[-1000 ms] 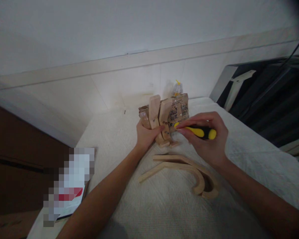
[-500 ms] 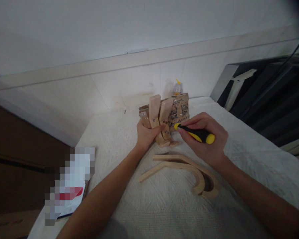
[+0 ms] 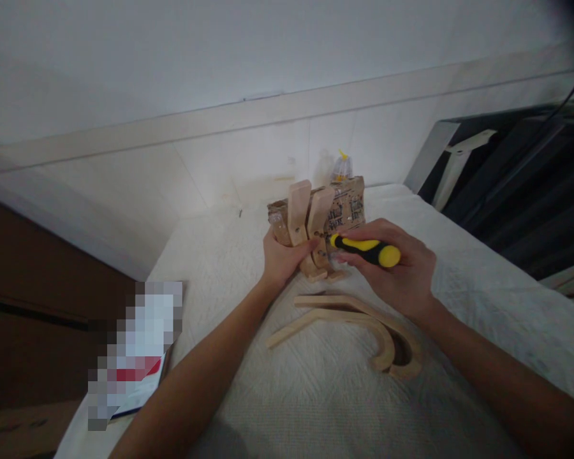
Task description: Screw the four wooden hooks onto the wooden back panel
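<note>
My left hand (image 3: 286,256) is closed around two curved wooden pieces standing side by side, its thumb across their front. The left wooden piece (image 3: 298,207) and the right wooden piece (image 3: 320,210) both show small dark holes or screws. In my right hand (image 3: 404,264) is a yellow and black screwdriver (image 3: 363,247), its tip end pointing left at the right wooden piece. Whether the tip sits in a screw is too small to tell. Nearer me, a pair of curved wooden strips (image 3: 349,319) lies on the white cloth (image 3: 287,395).
Behind the wooden pieces lies a brown taped package (image 3: 351,204), with a small clear bag (image 3: 343,167) tied in yellow beyond it, against the wall. A blurred-out flat item (image 3: 143,350) rests at the left edge. Dark panels (image 3: 521,172) stand to the right.
The screwdriver handle has turned and shifted slightly left with my right hand. My left hand keeps its hold on the wooden pieces.
</note>
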Demonstrator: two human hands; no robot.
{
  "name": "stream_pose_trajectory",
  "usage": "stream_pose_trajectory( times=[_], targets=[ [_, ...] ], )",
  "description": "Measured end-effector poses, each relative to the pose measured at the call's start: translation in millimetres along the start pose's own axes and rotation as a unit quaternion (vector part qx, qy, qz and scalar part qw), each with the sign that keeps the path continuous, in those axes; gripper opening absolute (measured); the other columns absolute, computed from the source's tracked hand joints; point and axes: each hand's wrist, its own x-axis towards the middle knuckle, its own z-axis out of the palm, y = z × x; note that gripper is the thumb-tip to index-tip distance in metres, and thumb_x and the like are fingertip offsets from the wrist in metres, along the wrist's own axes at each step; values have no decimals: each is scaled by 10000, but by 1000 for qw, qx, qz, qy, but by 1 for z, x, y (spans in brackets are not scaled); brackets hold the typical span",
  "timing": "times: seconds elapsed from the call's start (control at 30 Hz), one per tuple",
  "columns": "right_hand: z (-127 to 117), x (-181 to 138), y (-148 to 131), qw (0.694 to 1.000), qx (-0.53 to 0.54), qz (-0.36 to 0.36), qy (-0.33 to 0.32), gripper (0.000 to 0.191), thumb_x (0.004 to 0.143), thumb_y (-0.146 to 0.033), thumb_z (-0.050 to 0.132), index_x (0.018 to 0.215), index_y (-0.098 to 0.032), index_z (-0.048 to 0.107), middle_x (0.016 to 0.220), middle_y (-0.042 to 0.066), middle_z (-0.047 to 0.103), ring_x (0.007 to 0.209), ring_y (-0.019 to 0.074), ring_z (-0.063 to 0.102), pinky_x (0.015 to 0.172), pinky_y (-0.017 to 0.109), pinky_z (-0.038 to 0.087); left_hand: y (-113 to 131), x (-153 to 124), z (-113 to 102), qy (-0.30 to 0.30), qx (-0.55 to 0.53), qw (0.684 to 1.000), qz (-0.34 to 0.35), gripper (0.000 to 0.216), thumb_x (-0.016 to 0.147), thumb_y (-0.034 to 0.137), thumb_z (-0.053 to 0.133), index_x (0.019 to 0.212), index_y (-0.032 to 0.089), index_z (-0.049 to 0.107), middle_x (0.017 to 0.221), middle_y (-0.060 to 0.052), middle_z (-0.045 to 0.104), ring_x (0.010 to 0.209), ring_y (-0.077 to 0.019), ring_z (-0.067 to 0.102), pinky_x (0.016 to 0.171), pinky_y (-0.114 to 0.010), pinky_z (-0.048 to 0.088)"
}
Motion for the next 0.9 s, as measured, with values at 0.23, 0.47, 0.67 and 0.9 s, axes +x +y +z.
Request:
stream_pose_trajectory(
  times=[0.23, 0.47, 0.67, 0.9],
  targets=[
    [5, 6, -2, 996, 36, 47, 63, 274, 663, -122, 724, 620, -235, 478, 729, -12, 631, 674, 147, 620, 594, 304, 521, -1, -1, 0, -6, 4, 1000, 15, 491, 497, 305, 820, 908, 133, 612, 932, -97, 695, 774, -194, 655, 715, -340, 553],
    [-2, 6, -2, 985, 127, 111, -22, 196, 719, -138, 689, 862, -234, 596, 798, -7, 674, 716, 137, 659, 620, 271, 550, -1, 0, 0, 6, 12, 1000, 6, 492, 479, 301, 827, 887, 124, 616, 889, -86, 697, 739, -187, 650, 684, -320, 546],
    [-4, 2, 0, 989, 113, 79, -52, 306, 769, -98, 624, 1015, -281, 635, 983, 3, 714, 780, 143, 685, 665, 302, 578, -4, 3, -1, -6, -9, 1000, -9, 492, 498, 294, 821, 915, 126, 622, 930, -103, 699, 769, -195, 661, 730, -344, 551],
    [1, 4, 0, 994, 86, 62, 39, 241, 634, -73, 738, 654, -222, 549, 797, -7, 701, 734, 147, 672, 658, 298, 555, -4, 1, -1, -5, 15, 1000, -3, 488, 508, 313, 817, 913, 128, 617, 930, -104, 696, 766, -192, 653, 720, -343, 551]
  ],
)
